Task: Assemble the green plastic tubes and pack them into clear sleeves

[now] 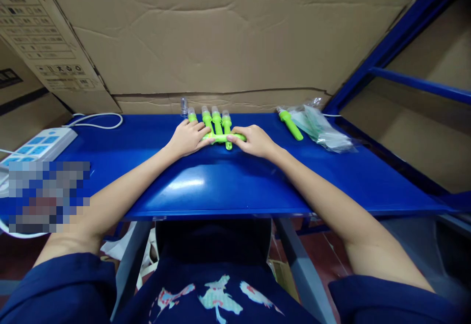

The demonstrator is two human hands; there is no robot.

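Observation:
A bright green tube (222, 138) lies crosswise between my two hands, low over the blue table. My right hand (255, 141) pinches its right end, thumb along the near side. My left hand (187, 138) is closed around its left end, with the fingers reaching over the nearby tubes; the tube's end is partly hidden there. Just beyond, several matching green tubes with clear caps (216, 117) lie side by side, pointing away from me. The leftmost tube (192, 115) is mostly covered by my left hand. A loose clear cap (184, 106) stands beside it.
At the right lie another green tube (291, 124) and a clear plastic bag (322, 130). A white power strip (40, 145) with a cable sits at the left. Cardboard (221, 44) walls the back of the blue table (228, 191); a blue metal frame (353, 76) rises at the right.

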